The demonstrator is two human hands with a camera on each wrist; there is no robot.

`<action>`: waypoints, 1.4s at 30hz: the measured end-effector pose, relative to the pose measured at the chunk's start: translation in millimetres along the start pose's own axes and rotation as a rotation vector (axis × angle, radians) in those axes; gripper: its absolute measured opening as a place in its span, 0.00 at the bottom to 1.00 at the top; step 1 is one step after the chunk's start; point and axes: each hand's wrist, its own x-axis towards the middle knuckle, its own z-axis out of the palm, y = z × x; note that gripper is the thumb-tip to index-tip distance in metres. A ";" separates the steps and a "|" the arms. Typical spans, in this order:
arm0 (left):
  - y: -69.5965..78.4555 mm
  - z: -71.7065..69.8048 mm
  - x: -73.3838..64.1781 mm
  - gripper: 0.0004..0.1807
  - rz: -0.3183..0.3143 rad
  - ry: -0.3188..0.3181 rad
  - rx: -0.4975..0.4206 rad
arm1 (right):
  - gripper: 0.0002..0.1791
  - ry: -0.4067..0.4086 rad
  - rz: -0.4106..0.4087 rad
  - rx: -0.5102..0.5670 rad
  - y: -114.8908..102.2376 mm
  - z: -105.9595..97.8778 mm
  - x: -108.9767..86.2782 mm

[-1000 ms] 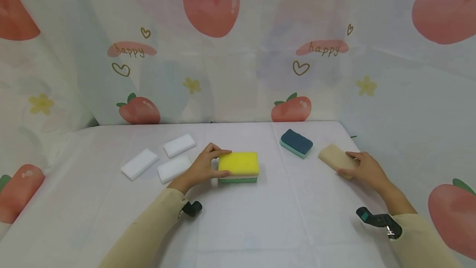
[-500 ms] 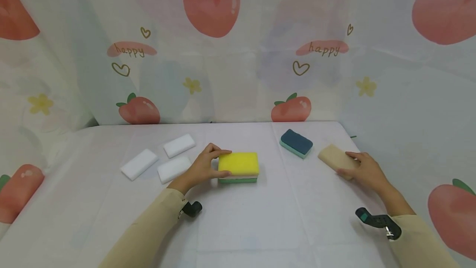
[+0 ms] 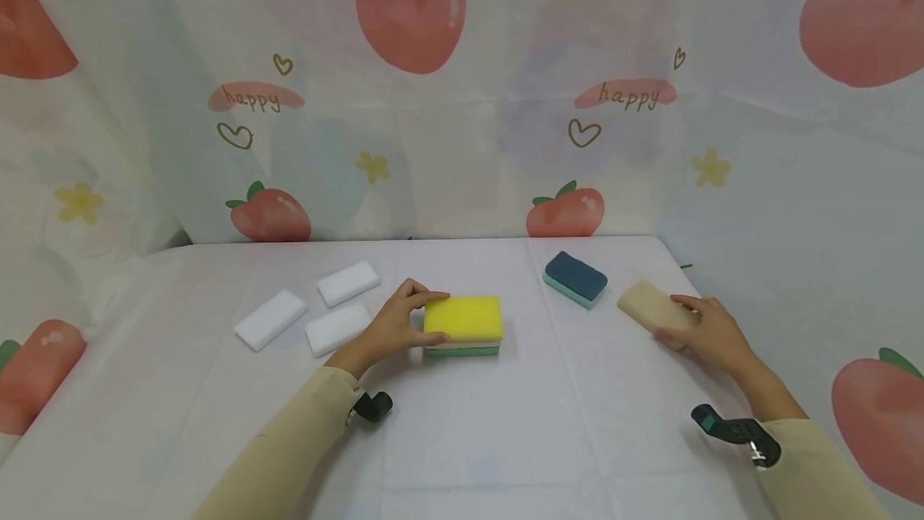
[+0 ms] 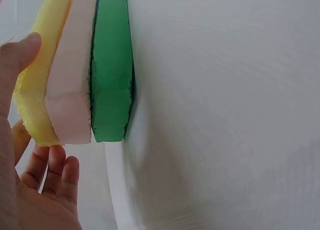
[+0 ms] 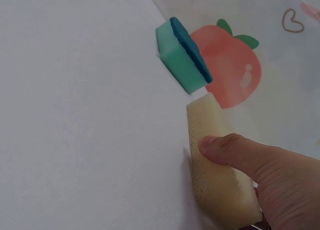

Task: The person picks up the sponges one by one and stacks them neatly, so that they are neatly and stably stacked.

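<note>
In the head view, a yellow sponge (image 3: 463, 318) tops a stack in the middle of the table. My left hand (image 3: 393, 323) pinches it at its left end, thumb on the near side and fingers on the far side. Below it, the left wrist view shows a pale pink sponge (image 4: 72, 90) and a green sponge (image 4: 111, 85) at the bottom. On the right, my right hand (image 3: 711, 331) grips a beige sponge (image 3: 653, 311) between thumb and fingers. The right wrist view shows the thumb (image 5: 220, 147) on its side; the other fingers are mostly hidden.
A green sponge with a dark blue top (image 3: 575, 275) lies behind and left of the beige one. Three white sponge blocks, a left one (image 3: 270, 319), a back one (image 3: 349, 282) and a near one (image 3: 335, 329), lie left of the stack. A patterned cloth (image 3: 469, 159) hangs behind the table.
</note>
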 end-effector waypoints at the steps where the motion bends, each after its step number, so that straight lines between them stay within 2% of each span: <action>1: 0.2 -0.2 -0.2 0.36 0.002 0.002 -0.001 | 0.49 0.000 -0.002 -0.001 -0.3 -0.1 0.1; 21: 0.5 -4.0 -1.1 0.37 -0.015 -0.009 0.026 | 0.49 0.012 -0.028 -0.007 2.2 2.4 5.4; 29: -0.4 -4.1 1.0 0.38 0.007 -0.023 0.022 | 0.49 0.005 -0.009 -0.020 0.4 -0.7 4.9; 42: -1.2 -4.2 0.1 0.37 0.022 -0.027 0.024 | 0.49 -0.007 -0.039 -0.037 -5.4 -8.3 3.1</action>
